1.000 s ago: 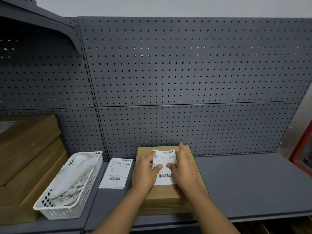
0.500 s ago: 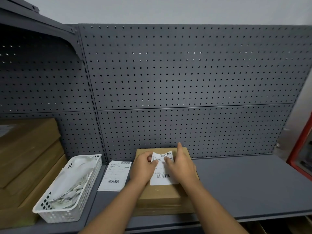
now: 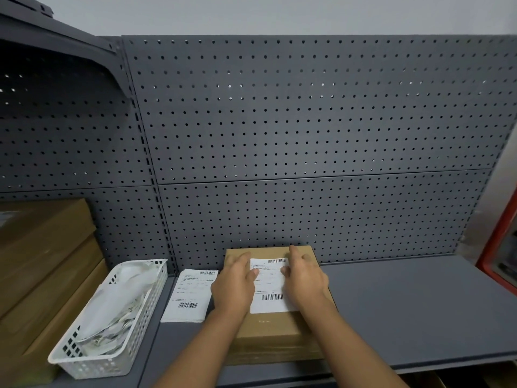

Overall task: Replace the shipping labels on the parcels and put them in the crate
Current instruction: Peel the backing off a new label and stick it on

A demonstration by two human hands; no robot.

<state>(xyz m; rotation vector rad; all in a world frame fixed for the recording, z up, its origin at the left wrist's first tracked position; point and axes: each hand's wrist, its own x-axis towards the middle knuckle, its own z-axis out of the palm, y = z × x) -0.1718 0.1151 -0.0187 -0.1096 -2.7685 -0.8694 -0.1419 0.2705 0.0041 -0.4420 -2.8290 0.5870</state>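
A brown cardboard parcel [image 3: 268,331] lies on the grey shelf against the pegboard. A white shipping label [image 3: 270,287] with two barcodes lies flat on its top. My left hand [image 3: 235,287] rests flat on the parcel at the label's left edge, fingers straight. My right hand [image 3: 305,278] presses flat on the label's right side, fingers stretched toward the parcel's far edge. A second white label sheet [image 3: 190,296] lies on the shelf just left of the parcel.
A white plastic basket [image 3: 131,337] with crumpled paper strips stands at the left. Stacked brown boxes [image 3: 42,264] fill the far left. The grey shelf [image 3: 419,309] stretches to the right; a red frame [image 3: 498,247] stands at its right end.
The label's lifted top corner now lies flat on the parcel. Both hands have spread apart, the left to the label's left edge, the right flat over its right side.
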